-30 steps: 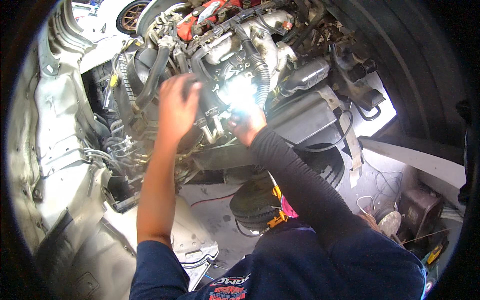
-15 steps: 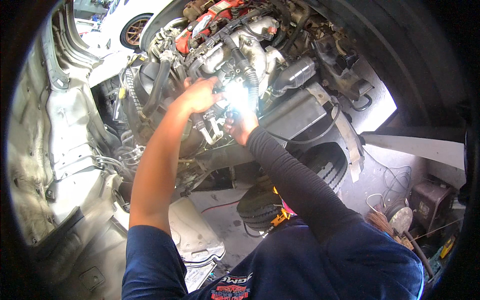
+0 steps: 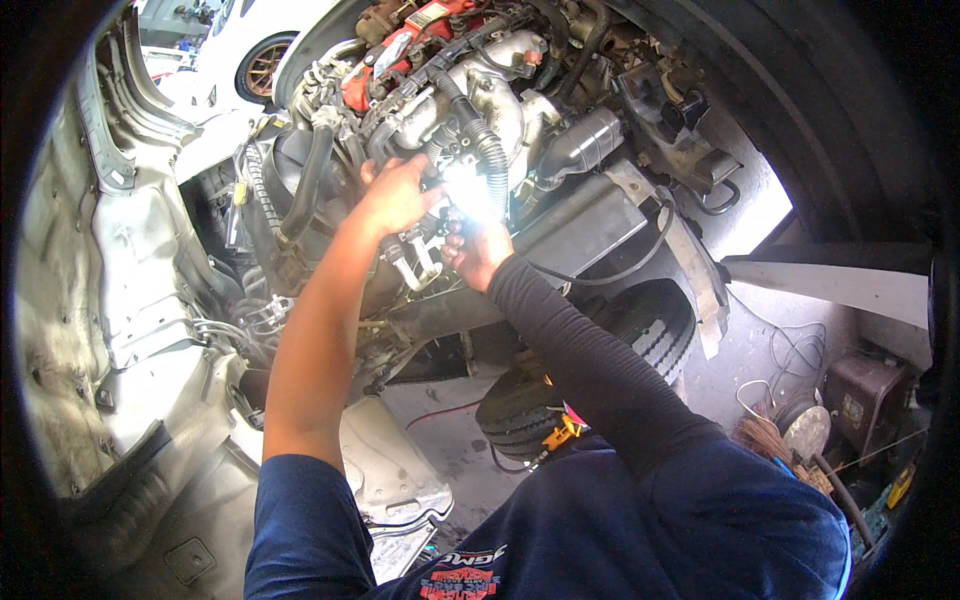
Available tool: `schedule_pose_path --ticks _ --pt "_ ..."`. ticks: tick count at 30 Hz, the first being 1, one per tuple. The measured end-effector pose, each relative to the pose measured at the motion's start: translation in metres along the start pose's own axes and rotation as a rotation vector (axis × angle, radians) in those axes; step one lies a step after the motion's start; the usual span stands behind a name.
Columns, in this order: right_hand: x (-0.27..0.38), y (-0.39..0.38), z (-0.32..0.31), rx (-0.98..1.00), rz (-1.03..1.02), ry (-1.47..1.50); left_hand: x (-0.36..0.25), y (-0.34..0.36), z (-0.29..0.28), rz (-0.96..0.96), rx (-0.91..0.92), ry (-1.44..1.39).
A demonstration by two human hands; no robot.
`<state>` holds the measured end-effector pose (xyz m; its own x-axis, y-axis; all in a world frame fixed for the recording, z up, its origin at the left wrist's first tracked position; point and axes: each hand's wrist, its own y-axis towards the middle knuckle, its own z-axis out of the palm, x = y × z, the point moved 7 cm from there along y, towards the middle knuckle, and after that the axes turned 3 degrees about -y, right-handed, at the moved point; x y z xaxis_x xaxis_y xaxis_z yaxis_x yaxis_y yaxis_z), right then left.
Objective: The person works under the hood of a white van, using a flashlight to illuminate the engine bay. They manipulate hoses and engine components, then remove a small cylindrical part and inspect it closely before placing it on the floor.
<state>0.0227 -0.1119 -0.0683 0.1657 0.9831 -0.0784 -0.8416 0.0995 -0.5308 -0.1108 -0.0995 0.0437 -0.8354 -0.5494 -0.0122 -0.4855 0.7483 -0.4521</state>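
Left hand point(image 3: 397, 195): bare, back upward, fingers bent down among the parts of the silver-and-black metal engine point(image 3: 428, 122); whether they grip anything cannot be told.
Right hand point(image 3: 483, 255): fingers curled just below a bright white glare point(image 3: 467, 188); the light hides their tips, so whether they grasp something cannot be told.
Engine: ahead of the person, in the upper middle of the view, with both hands at its near side.
Glare: between the hands, washing out the parts around it.
Hose: a thick black corrugated hose point(image 3: 487, 145) runs down the engine to just right of the glare.
Pipe ends: pale bent metal pipes point(image 3: 418, 270) below the left hand.
Engine top: a bright red cover point(image 3: 432, 14) near the upper edge.
Arms: the left forearm point(image 3: 315, 350) bare, the right in a black ribbed sleeve point(image 3: 590, 350).
Floor: black treaded rubber tyres point(image 3: 505, 422) partly behind the right arm; a yellow-orange plastic tool point(image 3: 561, 433) beside them.
Far left: a white car point(image 3: 245, 40) with a bronze-spoked wheel point(image 3: 263, 68).
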Motion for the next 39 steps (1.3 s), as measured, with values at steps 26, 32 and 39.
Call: schedule_pose_path --ticks 26,32,39 --pt "0.005 -0.003 0.018 -0.022 -0.051 -0.165 -0.001 -0.024 -0.004 0.156 -0.275 -0.281" --pt "0.005 -0.004 0.018 -0.129 -0.138 -0.312 -0.003 -0.026 -0.006 0.167 -0.22 -0.246" --pt "0.022 0.005 0.011 -0.236 -0.13 -0.633 0.002 -0.023 0.002 0.132 -0.295 -0.149"
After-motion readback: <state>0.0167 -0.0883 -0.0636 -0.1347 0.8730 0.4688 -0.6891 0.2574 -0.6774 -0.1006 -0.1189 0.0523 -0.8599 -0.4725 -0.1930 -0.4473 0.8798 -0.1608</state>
